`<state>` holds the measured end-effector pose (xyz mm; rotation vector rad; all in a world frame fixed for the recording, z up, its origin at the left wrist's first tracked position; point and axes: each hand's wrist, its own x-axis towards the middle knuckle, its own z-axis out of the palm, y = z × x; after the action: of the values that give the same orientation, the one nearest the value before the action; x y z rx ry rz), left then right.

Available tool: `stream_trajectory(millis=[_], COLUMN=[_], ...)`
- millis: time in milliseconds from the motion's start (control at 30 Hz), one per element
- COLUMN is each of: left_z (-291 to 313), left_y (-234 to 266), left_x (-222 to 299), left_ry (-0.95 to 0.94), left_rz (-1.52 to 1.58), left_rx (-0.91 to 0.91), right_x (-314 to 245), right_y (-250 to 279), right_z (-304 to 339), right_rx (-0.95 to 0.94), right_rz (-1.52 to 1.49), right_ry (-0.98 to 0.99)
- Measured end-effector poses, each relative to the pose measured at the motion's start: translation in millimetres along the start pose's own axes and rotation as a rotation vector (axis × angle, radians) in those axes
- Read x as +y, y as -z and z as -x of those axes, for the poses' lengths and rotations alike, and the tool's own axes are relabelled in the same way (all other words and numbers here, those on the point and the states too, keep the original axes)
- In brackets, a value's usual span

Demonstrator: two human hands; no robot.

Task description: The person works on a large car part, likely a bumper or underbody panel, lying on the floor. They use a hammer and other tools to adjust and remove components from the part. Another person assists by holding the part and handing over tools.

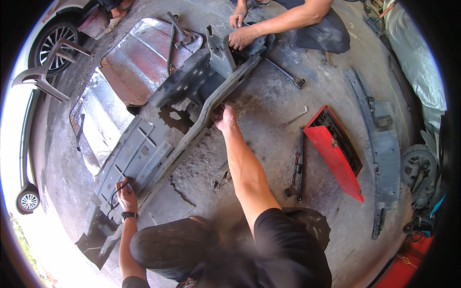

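A long grey car body panel (pixel 137 144), with cut-outs and a folded rim, lies diagonally on the floor before me. My left hand (pixel 126 196) is at its near left end, fingers closed round a thin, black, curved, cable-like piece (pixel 114 196). My right hand (pixel 224 117) grips the panel's right-hand rim about midway along; its fingertips are partly hidden by the metal. At the far end, a co-worker's two hands (pixel 243 37) work close to an upright grey bracket (pixel 221 52). What those hands hold is too small to make out.
Locking pliers (pixel 221 176), a ratchet (pixel 293 178), a long bar (pixel 301 163) and a wrench (pixel 295 116) lie to my right, beside an open red toolbox (pixel 331 161). Another grey panel (pixel 386 158) is farther right. Silver reflective sheeting (pixel 103 122) lies left, near a chair (pixel 45 72).
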<state>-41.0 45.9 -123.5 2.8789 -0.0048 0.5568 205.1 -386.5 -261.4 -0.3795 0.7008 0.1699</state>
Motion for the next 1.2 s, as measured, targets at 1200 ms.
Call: stream_trajectory(millis=[1200], left_z=[-10], left_y=[12], left_x=[-3], left_ry=[-0.031], left_rz=[-0.089], left_rx=[-0.178], right_x=[-9], right_y=[-14], right_z=[19], right_rx=[0.084], right_rz=[0.115], right_ry=[0.059])
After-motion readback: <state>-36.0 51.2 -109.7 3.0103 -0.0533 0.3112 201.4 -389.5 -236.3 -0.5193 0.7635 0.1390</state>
